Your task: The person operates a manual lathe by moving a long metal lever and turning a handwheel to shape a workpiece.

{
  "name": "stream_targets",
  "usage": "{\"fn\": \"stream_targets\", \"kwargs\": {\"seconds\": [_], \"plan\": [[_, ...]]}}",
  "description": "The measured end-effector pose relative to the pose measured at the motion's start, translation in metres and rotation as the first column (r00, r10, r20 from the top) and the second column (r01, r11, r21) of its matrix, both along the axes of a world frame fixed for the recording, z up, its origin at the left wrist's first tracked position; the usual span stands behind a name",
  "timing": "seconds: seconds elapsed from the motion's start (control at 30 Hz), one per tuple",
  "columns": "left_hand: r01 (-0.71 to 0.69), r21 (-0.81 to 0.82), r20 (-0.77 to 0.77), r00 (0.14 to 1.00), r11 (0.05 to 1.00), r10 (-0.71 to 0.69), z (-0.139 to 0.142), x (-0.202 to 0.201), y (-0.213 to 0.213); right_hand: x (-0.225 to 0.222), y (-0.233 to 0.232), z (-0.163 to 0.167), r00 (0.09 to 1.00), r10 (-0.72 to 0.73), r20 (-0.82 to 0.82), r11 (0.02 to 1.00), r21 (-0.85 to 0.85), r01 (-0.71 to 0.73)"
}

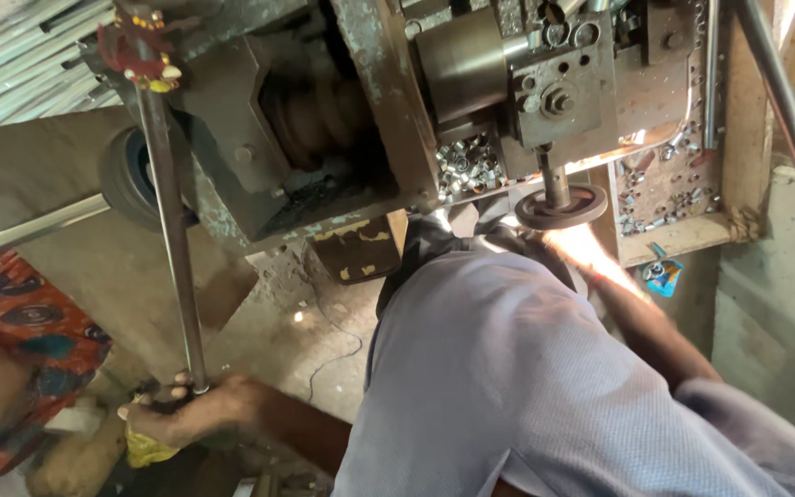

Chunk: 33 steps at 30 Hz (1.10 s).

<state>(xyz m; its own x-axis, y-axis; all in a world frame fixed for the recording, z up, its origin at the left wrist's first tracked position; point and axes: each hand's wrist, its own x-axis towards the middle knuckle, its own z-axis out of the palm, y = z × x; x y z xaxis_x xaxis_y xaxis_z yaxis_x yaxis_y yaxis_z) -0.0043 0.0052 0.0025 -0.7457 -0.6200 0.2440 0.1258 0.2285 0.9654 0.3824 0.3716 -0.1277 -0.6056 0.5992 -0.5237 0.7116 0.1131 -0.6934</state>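
Gripping the long steel rod [169, 221] at its lower end, my left hand [186, 414] is closed around it. My right hand [574, 241] reaches to the round handwheel [560, 206] of the lathe [342, 101]; I cannot tell if its fingers are closed.

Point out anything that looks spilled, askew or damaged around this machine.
Small metal rings lie loose in a heap under the spindle housing, with more scattered on the tray at right. Paint on the yellow panel is chipped. The left hand grips a long rod.

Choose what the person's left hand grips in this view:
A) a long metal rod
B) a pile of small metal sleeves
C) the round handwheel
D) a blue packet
A: the left hand closes around the lower end of the long metal rod, which runs up to the machine.
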Motion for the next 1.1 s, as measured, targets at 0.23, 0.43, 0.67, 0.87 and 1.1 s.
{"fn": "stream_targets", "kwargs": {"seconds": [0.23, 0.43, 0.67, 0.87, 1.1], "plan": [[-0.045, 0.091, 0.024, 0.999, 0.995, 0.043, 0.004, 0.000, 0.006, 0.018, -0.026, 0.003, 0.576, -0.817, 0.031, 0.501, -0.457, 0.735], [-0.073, 0.050, 0.009, 0.997, 0.996, 0.072, 0.012, 0.001, 0.017, 0.009, 0.004, -0.001, 0.563, -0.818, 0.118, 0.545, -0.153, 0.824], [-0.107, 0.022, 0.049, 0.993, 0.994, 0.106, 0.016, 0.004, 0.025, 0.004, 0.003, 0.005, 0.532, -0.831, 0.164, 0.518, -0.125, 0.846], [-0.054, 0.091, 0.016, 0.998, 0.994, 0.053, 0.013, 0.001, 0.018, -0.003, 0.015, -0.002, 0.492, -0.843, 0.218, 0.488, -0.073, 0.870], [-0.064, 0.103, 0.049, 0.997, 0.993, 0.059, 0.010, 0.001, 0.013, 0.011, -0.002, 0.000, 0.601, -0.751, 0.275, 0.612, -0.052, 0.789]]}}
